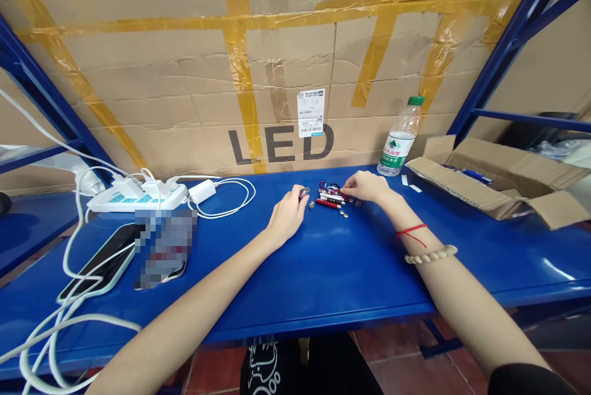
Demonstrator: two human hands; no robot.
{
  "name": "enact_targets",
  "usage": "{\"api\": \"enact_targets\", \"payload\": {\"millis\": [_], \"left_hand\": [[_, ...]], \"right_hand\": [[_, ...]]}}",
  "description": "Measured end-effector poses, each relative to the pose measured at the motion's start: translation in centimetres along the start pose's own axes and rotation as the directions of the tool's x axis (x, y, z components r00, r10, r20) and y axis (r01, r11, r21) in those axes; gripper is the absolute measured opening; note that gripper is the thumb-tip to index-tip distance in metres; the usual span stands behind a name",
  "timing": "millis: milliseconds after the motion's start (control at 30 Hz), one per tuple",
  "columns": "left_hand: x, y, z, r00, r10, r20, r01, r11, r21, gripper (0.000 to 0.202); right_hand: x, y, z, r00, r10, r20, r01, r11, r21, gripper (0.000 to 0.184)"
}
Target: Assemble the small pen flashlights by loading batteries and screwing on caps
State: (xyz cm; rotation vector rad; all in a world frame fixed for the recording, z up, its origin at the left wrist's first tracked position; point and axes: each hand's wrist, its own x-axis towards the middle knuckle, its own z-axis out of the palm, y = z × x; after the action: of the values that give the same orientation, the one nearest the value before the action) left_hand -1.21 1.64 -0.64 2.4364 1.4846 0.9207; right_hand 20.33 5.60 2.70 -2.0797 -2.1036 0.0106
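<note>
On the blue shelf top [332,266] lies a small heap of little keychain flashlights [330,196], red and silver, with several round button batteries [344,213] beside it. My left hand [287,215] is closed around a small red and silver flashlight [303,192], just left of the heap. My right hand [367,186] rests on the heap's right side, its fingers pinched on something small that I cannot make out. A red string and a bead bracelet circle my right wrist.
A water bottle [399,136] stands at the back right beside an open cardboard box [496,183]. At the left are a white power strip [138,195] with chargers and cables, and two phones [99,259]. A taped cardboard wall marked LED backs the shelf.
</note>
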Motion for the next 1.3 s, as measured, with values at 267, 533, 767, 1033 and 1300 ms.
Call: {"api": "enact_targets", "payload": {"millis": [267, 533, 767, 1033, 1300], "left_hand": [[-0.1, 0.1, -0.1, 1.0, 0.003, 0.008, -0.003, 1.0, -0.014, 0.019], [-0.2, 0.0, -0.2, 1.0, -0.024, -0.016, 0.023, 0.997, -0.073, 0.02], [-0.4, 0.0, -0.3, 0.992, -0.027, -0.121, 0.0, 0.975, -0.221, 0.028], [0.1, -0.8, 0.1, 0.982, -0.015, -0.189, -0.052, 0.937, -0.345, 0.007], [0.5, -1.3, 0.5, 0.981, -0.035, -0.192, -0.049, 0.909, -0.413, 0.003]], "right_hand": [[0.2, 0.1, 0.4, 0.999, -0.042, 0.023, 0.041, 0.999, 0.028, 0.021], [0.3, -0.3, 0.3, 0.982, -0.047, -0.181, 0.073, 0.988, 0.139, 0.023], [-2.0, -4.2, -0.8, 0.885, -0.465, -0.037, 0.374, 0.66, 0.652, 0.041], [-2.5, -5.1, -0.3, 0.853, -0.522, -0.026, 0.381, 0.587, 0.715, 0.048], [-3.0, -5.6, 0.2, 0.797, -0.527, -0.295, 0.599, 0.756, 0.265, 0.025]]}}
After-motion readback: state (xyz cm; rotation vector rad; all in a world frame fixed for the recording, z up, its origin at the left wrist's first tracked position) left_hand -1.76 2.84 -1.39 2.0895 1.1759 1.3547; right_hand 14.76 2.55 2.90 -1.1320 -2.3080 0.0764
